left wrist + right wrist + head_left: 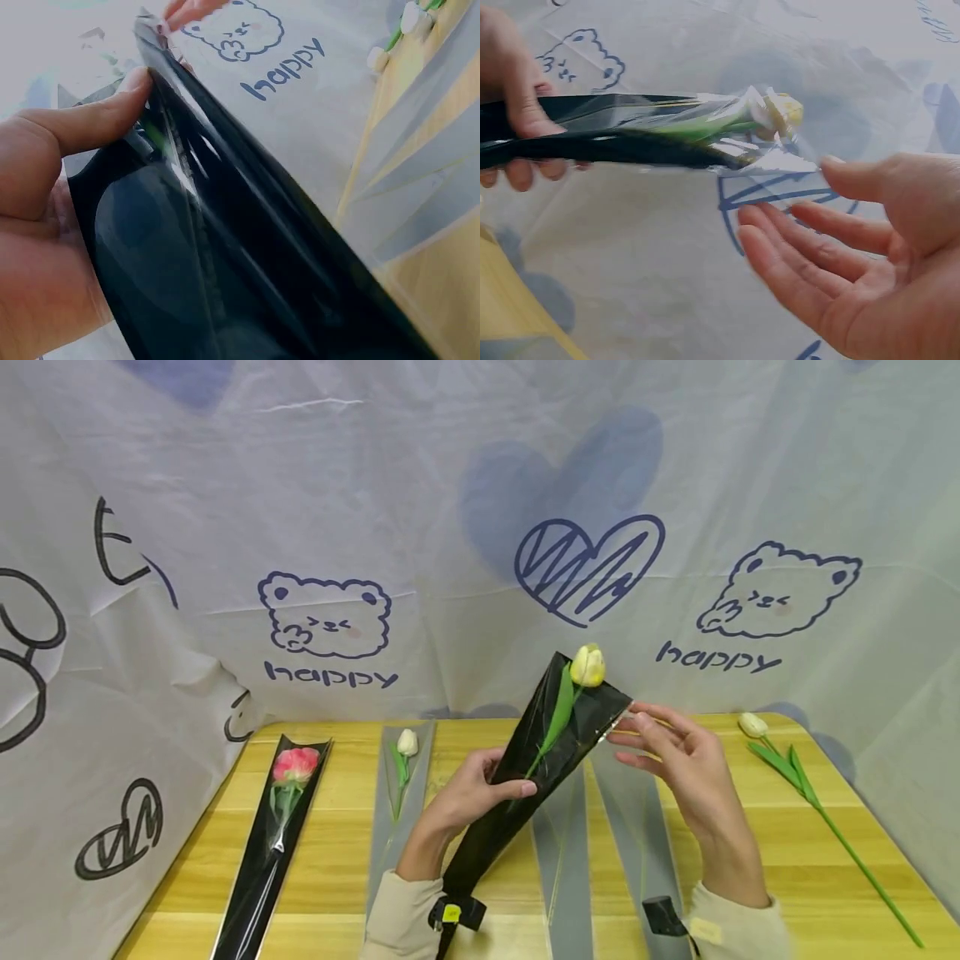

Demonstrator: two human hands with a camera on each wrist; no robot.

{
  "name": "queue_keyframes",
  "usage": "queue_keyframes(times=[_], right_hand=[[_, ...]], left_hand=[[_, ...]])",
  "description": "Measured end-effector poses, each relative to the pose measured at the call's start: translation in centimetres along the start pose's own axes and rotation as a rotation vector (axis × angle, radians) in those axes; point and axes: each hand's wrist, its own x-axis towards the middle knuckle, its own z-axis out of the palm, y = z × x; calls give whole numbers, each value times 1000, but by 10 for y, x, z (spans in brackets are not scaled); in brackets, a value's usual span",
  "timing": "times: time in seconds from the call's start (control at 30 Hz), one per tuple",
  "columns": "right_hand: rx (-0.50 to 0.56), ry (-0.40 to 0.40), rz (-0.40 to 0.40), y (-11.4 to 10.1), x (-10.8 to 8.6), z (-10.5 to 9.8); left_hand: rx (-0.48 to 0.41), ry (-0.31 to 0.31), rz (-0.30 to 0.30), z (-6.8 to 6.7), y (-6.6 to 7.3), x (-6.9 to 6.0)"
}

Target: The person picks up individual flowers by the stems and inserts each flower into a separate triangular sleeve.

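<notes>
A black sleeve with a clear front (495,835) is held tilted above the table, and a pale yellow tulip (588,666) with a green leaf shows at its upper end. My left hand (468,793) grips the sleeve around its middle, thumb across the front; the left wrist view shows the thumb on the film (187,180). At the upper right corner, my right hand (693,768) has its fingers spread at the sleeve's edge. In the right wrist view the right thumb is at the clear film's tip, beside the tulip head (786,112), and the other fingers (802,255) are extended below.
A pink flower (296,765) in a black sleeve (251,877) lies at the left. Beside it is a white tulip (407,742) on a grey sleeve (382,835). More grey sleeves (566,860) lie under the hands. A loose white tulip (753,725) lies at the right. Patterned cloth hangs behind.
</notes>
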Motion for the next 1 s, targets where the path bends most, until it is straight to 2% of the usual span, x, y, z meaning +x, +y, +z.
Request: queue_keyframes(times=[0.1,0.2,0.3,0.43,0.57,0.67,0.8,1.0], right_hand=[[-70,-77,2,5,1,8],[-93,-99,-15,8,2,17],[-77,-46,-52,10,2,23],[-64,79,-102,8,2,28],[-59,170,-130,6,3,31],[-52,182,-144,5,3,33],[-93,83,-146,6,2,36],[-258,-99,-77,11,1,43]], left_hand=[[-18,13,-17,1,2,0],[-15,0,-24,3,3,1],[-31,-29,-26,4,3,3],[-42,-74,-18,2,3,4],[2,-41,-44,1,2,3],[17,9,-62,2,2,2],[15,83,-41,5,2,3],[10,251,15,5,2,3]])
